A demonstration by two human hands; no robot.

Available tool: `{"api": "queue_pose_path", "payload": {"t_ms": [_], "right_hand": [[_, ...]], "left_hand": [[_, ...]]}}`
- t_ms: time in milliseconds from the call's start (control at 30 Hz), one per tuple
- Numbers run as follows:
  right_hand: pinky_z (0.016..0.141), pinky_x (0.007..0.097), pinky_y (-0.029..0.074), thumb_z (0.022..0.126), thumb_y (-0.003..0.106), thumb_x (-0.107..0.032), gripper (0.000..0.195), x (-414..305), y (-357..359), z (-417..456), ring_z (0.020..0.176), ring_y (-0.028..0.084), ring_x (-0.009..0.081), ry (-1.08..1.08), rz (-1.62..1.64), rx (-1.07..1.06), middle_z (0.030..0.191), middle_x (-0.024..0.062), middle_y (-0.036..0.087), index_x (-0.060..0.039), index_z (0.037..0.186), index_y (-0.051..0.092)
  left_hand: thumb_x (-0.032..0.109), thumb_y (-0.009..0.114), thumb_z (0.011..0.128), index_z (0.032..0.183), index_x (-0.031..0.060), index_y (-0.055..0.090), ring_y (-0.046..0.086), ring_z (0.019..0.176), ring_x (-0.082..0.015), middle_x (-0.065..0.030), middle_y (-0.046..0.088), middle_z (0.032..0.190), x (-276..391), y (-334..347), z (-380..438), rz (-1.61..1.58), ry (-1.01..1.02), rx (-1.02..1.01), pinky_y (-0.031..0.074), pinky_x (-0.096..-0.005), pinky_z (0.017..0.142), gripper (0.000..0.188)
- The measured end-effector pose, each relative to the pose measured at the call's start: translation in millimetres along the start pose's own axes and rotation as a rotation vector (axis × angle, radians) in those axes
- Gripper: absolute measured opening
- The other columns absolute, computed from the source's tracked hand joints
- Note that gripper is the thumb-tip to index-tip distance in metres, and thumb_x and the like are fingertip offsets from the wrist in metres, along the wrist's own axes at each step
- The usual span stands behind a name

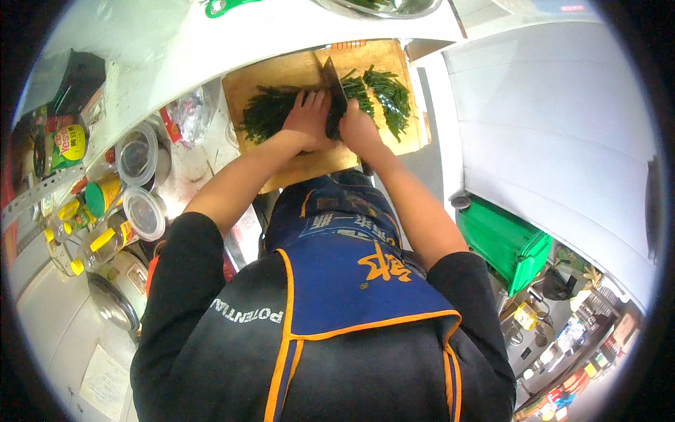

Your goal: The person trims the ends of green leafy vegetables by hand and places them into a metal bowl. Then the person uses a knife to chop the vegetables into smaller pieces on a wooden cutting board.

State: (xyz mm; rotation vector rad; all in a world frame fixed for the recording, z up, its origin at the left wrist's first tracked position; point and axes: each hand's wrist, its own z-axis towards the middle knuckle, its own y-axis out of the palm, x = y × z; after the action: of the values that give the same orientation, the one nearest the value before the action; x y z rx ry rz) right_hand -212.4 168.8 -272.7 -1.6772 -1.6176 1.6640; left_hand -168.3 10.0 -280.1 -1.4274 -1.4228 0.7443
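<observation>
A wooden cutting board (292,169) lies before me with a dark bundle of long green stalks (263,113), which look like garlic chives, on its left half. My left hand (310,118) presses down on the bundle's right end, fingers spread forward. In my right hand (359,126) is the handle of a cleaver (334,87). Its broad blade stands on edge just right of my left fingers, tip pointing away from me. Cut green lengths (389,100) lie in rows to the right of the blade. The stalks under my left palm are hidden.
A metal bowl (390,9) and a green-handled tool (224,6) sit on the white surface beyond the board. Left are clear plastic tubs (143,213), a plastic bag (192,116) and several bottles. At right stands a green bin (503,242) by a white panel.
</observation>
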Motion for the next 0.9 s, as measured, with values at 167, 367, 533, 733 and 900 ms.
{"api": "queue_pose_path", "payload": {"t_ms": [167, 367, 533, 733, 900], "right_hand": [[0.068, 0.0591, 0.053, 0.096, 0.049, -0.012, 0.028, -1.0, -32.5, -56.0, 0.081, 0.065, 0.0521, 0.013, 0.012, 0.033, 0.085, 0.0360, 0.065, 0.0068, 0.114, 0.043], [0.075, 0.0607, 0.048, 0.099, 0.049, -0.020, 0.024, 37.0, -59.3, -175.2, 0.086, 0.063, 0.0521, 0.107, -0.090, -0.296, 0.088, 0.0310, 0.065, -0.0025, 0.116, 0.044], [0.077, 0.0594, 0.052, 0.099, 0.047, -0.020, 0.023, 69.6, -63.7, -167.6, 0.087, 0.065, 0.0504, 0.182, -0.168, -0.253, 0.099, 0.0283, 0.068, -0.0045, 0.115, 0.045], [0.072, 0.0617, 0.051, 0.099, 0.046, -0.018, 0.023, 49.7, -50.1, -185.2, 0.083, 0.065, 0.0512, 0.163, -0.084, -0.172, 0.091, 0.0323, 0.066, -0.0008, 0.115, 0.044], [0.067, 0.0621, 0.048, 0.099, 0.052, -0.015, 0.027, 29.1, -15.3, -162.5, 0.076, 0.063, 0.0543, 0.181, 0.103, -0.016, 0.079, 0.0347, 0.064, 0.0009, 0.119, 0.042]], "left_hand": [[0.070, 0.072, 0.072, 0.158, -0.0027, 0.017, 0.020, 0.152, -0.0350, -0.0205, 0.019, 0.165, 0.9, 1.8, -2.7, -0.075, -0.023, 0.039, 0.012, -0.0486, 0.126, 0.125], [0.069, 0.072, 0.074, 0.158, -0.0012, 0.017, 0.023, 0.152, -0.0345, -0.0194, 0.022, 0.164, 2.0, 10.4, -1.8, -0.085, -0.005, 0.097, 0.012, -0.0485, 0.126, 0.122], [0.074, 0.069, 0.072, 0.159, -0.0014, 0.017, 0.022, 0.152, -0.0351, -0.0191, 0.021, 0.165, 2.1, 9.7, -0.4, -0.066, -0.005, 0.086, 0.010, -0.0490, 0.126, 0.126], [0.073, 0.072, 0.070, 0.158, -0.0026, 0.017, 0.022, 0.152, -0.0336, -0.0193, 0.022, 0.164, 2.7, 17.7, 0.6, -0.110, 0.000, 0.159, 0.010, -0.0509, 0.125, 0.128], [0.069, 0.072, 0.073, 0.158, -0.0014, 0.018, 0.023, 0.151, -0.0336, -0.0187, 0.023, 0.164, 7.3, 12.3, 2.4, -0.052, -0.021, 0.128, 0.011, -0.0510, 0.125, 0.123]]}}
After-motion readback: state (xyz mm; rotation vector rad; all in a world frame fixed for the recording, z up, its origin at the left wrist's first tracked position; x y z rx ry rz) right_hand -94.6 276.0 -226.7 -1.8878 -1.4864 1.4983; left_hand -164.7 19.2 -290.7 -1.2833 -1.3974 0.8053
